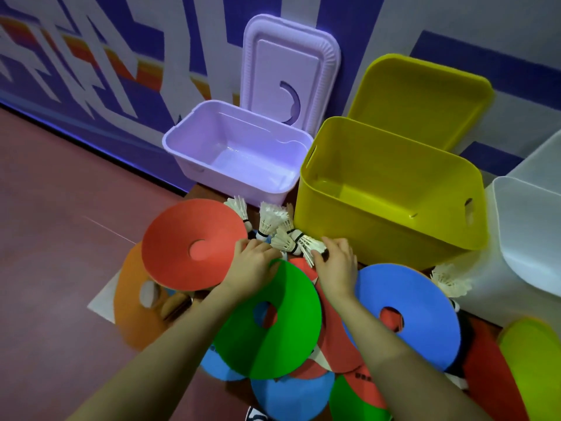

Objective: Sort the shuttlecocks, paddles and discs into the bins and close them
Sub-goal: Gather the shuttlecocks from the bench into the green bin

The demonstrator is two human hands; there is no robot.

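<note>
White feathered shuttlecocks with black-banded corks lie bunched just beyond both hands' fingers. The right hand curls its fingers round one shuttlecock; the left hand has fingers bent over the pile, its hold unclear. Paddles are mostly buried under flat holed discs. Past the fingertips stand an open purple bin and yellow bin

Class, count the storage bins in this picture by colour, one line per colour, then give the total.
Purple bin: 1
Yellow bin: 1
Translucent white bin: 1, partly cut off at the right edge
Total: 3
</note>
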